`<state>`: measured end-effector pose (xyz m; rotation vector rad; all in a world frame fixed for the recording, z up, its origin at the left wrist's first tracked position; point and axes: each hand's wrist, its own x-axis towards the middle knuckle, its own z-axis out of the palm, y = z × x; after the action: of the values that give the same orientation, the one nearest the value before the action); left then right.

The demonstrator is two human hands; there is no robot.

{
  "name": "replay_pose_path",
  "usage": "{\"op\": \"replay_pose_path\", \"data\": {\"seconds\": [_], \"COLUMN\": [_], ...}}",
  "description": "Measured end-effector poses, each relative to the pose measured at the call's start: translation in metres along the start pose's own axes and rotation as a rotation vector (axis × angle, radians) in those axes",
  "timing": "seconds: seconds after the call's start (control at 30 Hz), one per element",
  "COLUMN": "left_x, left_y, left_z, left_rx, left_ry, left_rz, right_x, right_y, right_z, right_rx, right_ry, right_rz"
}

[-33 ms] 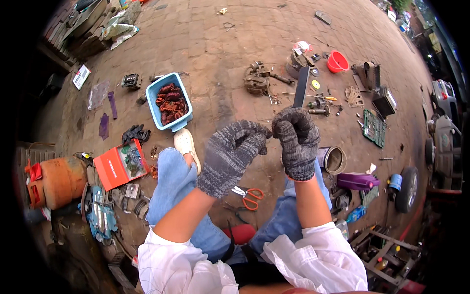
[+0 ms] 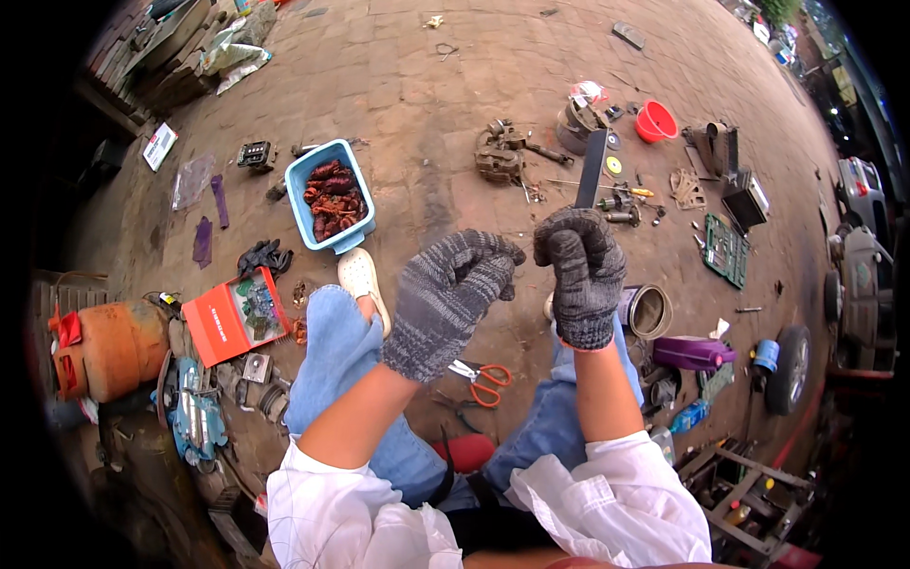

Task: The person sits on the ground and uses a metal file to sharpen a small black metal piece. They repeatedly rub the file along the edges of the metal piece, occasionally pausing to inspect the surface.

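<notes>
Gloves [image 2: 431, 318] of grey knit are worn on both hands, which are raised side by side above the knees. The right hand [image 2: 580, 275] is clenched into a fist. The left hand [image 2: 445, 289] is curled, its fingertips [image 2: 510, 264] brought up against the right fist. Whether anything is pinched between them cannot be told. A black flat bar [image 2: 593, 166] is seen just above the right fist; whether it is held or lies on the paving behind cannot be told either.

The step in hand is judged to be the seating of the right glove, or a small adjustment at the fist. For what follows, a firm hold by the left fingertips and a steady right wrist would be called for.

A blue tub [image 2: 305, 204] beyond the left knee is filled with reddish-brown wire coils. An orange-red box [image 2: 213, 332] holds small parts. A red bowl [image 2: 656, 121] and an open metal can [image 2: 654, 313] are seen with nothing visible inside.
</notes>
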<state>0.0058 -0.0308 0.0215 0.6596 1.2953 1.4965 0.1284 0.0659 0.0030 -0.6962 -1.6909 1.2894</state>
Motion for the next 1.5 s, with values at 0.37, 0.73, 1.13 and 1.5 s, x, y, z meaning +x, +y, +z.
{"op": "replay_pose_path", "data": {"seconds": [0.37, 0.73, 1.13, 1.5], "left_x": [0.012, 0.006, 0.008, 0.010], "left_y": [-0.019, -0.012, -0.019, -0.021], "left_z": [-0.011, -0.010, -0.016, -0.014], "left_rx": [0.142, 0.684, 0.981, 1.066], "left_ry": [0.313, 0.460, 0.537, 0.481], "left_rz": [0.421, 0.825, 0.962, 0.946], "right_x": [-0.012, -0.013, -0.029, -0.031], "right_y": [-0.018, 0.000, 0.032, 0.033], "right_z": [0.008, 0.014, 0.020, 0.027], "right_rx": [0.337, 0.110, -0.076, 0.159], "right_ry": [-0.318, -0.343, -0.354, -0.212], "right_rz": [0.279, 0.506, 0.204, 0.469]}}
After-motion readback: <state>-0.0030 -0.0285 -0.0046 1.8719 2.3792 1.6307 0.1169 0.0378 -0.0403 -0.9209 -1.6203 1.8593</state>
